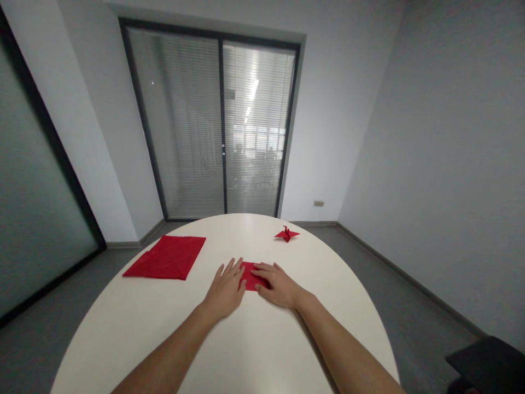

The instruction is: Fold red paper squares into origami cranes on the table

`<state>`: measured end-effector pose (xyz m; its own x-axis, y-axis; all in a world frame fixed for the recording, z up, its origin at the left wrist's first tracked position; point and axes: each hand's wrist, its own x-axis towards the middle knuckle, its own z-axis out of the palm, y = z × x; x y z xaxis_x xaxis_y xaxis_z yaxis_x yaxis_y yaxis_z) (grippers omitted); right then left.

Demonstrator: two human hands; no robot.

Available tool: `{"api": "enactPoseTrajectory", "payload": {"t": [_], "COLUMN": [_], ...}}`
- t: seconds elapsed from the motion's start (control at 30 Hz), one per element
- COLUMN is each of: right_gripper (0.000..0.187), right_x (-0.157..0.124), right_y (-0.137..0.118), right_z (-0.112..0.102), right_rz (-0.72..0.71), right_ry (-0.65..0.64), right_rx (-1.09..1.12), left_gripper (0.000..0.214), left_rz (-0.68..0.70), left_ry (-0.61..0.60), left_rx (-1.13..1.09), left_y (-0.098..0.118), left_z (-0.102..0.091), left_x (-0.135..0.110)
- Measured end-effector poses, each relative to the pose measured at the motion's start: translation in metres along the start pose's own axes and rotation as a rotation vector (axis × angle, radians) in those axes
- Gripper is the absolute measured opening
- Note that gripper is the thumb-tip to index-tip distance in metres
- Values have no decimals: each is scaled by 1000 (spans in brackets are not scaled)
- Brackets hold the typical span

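The red paper lies flat on the round white counter. The left hand rests palm down at its nine o'clock edge, fingers slightly parted; the right hand spreads over its three o'clock side. Neither appears to pinch it. Pressing it neatly likely calls for one hand anchoring while the other smooths outward, edges kept aligned. From the paper, a red paper crane sits toward one o'clock, and a larger red sheet toward ten; whether it is several layers is unclear. The hands cover the small paper's ends, hiding any folds there. A black object toward four o'clock is cut off.
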<state>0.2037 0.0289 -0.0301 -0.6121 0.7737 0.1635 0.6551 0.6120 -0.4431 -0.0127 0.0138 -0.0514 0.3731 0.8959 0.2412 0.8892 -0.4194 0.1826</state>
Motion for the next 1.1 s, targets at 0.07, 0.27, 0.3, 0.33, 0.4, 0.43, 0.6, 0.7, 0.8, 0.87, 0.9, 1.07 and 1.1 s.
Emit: {"api": "enactPoseTrajectory", "payload": {"t": [0.07,0.27,0.3,0.33,0.4,0.43,0.6,0.7,0.8,0.87,0.9,1.07,1.1], "right_gripper": [58,65,65,65,65,65,62,58,54,48,44,39,41], "right_x": [0,0,0,0,0,0,0,-1,0,1,2,4,4], "right_y": [0,-3,-4,-5,-5,-5,-1,1,1,2,3,14,17], "right_z": [-1,-5,-5,-5,-5,-5,-3,-1,-1,-1,-1,0,1], "right_rz": [2,-4,-8,-14,-26,-30,-38,-60,-128,-125,-96,25,16], "right_ry": [-11,-33,-29,-24,-17,-15,-12,30,77,121,147,206,206], "right_rx": [-5,-20,-21,-21,-22,-24,-25,-22,-1,2,-7,-63,-50], "left_gripper": [51,55,56,57,58,56,49,50,52,50,49,45,45], "left_rz": [-60,44,84,117,148,146,-5,-11,110,156,159,137,137], "left_ry": [24,104,100,89,47,18,-5,58,47,0,-23,-63,-60], "left_rx": [14,-46,-60,-70,-82,-85,-47,-41,-108,-151,-161,-167,-171], "left_y": [-1,-1,-1,-1,-1,0,-1,-1,2,5,6,8,8], "left_z": [1,-2,-3,-3,-3,-2,0,-3,-6,-9,-10,-14,-14], "left_x": [1,4,4,4,3,2,0,1,0,-1,-2,-4,-4]}}
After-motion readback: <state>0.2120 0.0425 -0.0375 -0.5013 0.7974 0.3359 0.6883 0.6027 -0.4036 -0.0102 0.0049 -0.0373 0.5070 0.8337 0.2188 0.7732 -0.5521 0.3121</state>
